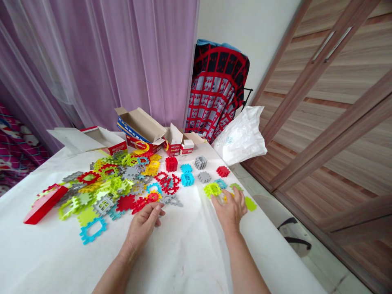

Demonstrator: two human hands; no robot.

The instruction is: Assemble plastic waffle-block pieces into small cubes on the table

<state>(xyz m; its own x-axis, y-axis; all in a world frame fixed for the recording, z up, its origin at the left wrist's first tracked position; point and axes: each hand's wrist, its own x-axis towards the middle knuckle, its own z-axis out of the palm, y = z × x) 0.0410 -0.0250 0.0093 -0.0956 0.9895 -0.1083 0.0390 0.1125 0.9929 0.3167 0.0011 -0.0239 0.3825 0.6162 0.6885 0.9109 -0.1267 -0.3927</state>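
Observation:
My right hand [230,209] is over the right side of the table, fingers spread. Its thumb side is at a lime-green toothed block [212,189], and a bit of a yellow piece [227,198] shows beneath the fingers. Flat lime-green pieces [250,203] lie just beyond the fingertips. Loosely curled, my left hand [146,220] is beside the pile of interlocking plastic pieces [104,183], with no piece visible in it. Grey pieces [171,199] lie close to its fingertips, and red gear-like pieces [168,182] a little farther off.
Blue stacked pieces [187,179], a red stack [171,164] and grey stacks [201,163] stand mid-table. Opened cardboard boxes [142,124] line the back. A red box lid [45,204] lies left. A white plastic bag [241,136] hangs at the back right edge.

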